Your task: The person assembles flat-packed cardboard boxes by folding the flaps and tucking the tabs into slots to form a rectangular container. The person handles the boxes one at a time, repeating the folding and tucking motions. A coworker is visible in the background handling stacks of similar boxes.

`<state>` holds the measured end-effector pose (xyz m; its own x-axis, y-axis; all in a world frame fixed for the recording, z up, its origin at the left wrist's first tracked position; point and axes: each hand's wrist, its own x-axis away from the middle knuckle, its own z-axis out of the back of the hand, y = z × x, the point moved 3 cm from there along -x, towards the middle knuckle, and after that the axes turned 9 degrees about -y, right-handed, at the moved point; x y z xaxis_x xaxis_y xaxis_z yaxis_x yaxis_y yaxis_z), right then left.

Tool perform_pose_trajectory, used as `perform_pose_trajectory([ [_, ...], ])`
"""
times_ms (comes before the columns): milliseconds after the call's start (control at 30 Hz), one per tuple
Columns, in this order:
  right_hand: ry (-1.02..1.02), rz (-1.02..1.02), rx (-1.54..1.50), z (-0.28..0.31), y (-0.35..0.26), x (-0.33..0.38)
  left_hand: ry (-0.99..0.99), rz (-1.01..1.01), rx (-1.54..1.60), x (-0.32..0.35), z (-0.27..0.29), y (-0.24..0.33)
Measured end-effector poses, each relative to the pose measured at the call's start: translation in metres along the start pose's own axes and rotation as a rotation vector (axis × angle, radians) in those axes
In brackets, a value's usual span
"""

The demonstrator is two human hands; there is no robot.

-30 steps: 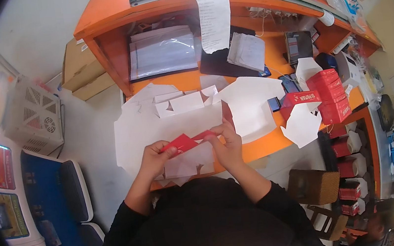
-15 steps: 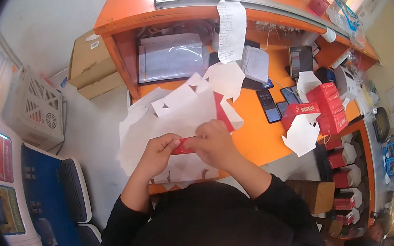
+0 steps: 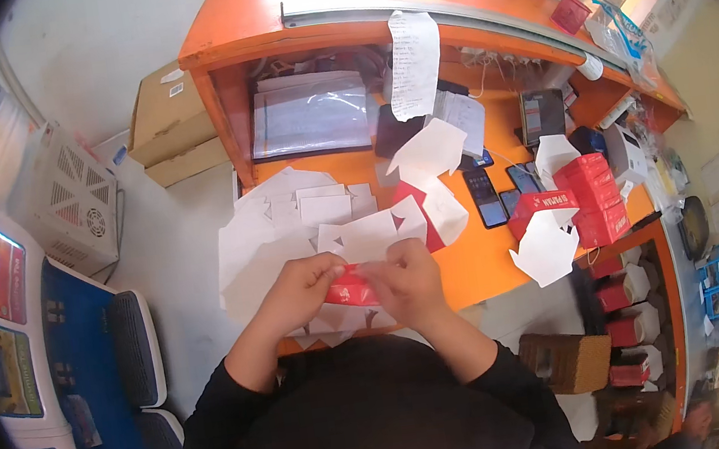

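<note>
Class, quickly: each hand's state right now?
Left hand: closed, holding a red folded cardboard piece.
Right hand: touching that piece; too blurred to tell whether closed.

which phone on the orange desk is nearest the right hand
The leftmost phone beside the red cartons: its lower end comes closest to the right hand, while the others lie farther off.

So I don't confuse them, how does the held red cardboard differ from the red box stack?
The held red cardboard is held between the left hand and right hand; the red box stack stands on the desk, untouched. The cardboard shows as a narrow band, the stack as a bulkier block. Both are red with white markings.
</note>
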<state>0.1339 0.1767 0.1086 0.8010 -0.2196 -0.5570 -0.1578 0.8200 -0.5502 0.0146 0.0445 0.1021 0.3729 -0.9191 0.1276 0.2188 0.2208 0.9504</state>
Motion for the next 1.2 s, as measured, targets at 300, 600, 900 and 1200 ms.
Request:
perform_pose_trajectory([
  [300,0.061,-0.054,0.203,0.029,-0.016,0.003,-0.052,0.056,-0.047,0.021,-0.013,0.029],
  [600,0.137,-0.596,-1.114,0.048,0.023,0.021,-0.239,-0.008,-0.003,0.04,-0.023,0.013],
  [900,-0.03,0.281,-0.309,0.039,-0.06,0.027,0.19,-0.126,0.898,0.017,-0.032,0.037],
  [1200,0.071,-0.044,0.164,0.022,-0.048,0.024,0.031,-0.148,0.94,0.022,-0.064,0.027],
])
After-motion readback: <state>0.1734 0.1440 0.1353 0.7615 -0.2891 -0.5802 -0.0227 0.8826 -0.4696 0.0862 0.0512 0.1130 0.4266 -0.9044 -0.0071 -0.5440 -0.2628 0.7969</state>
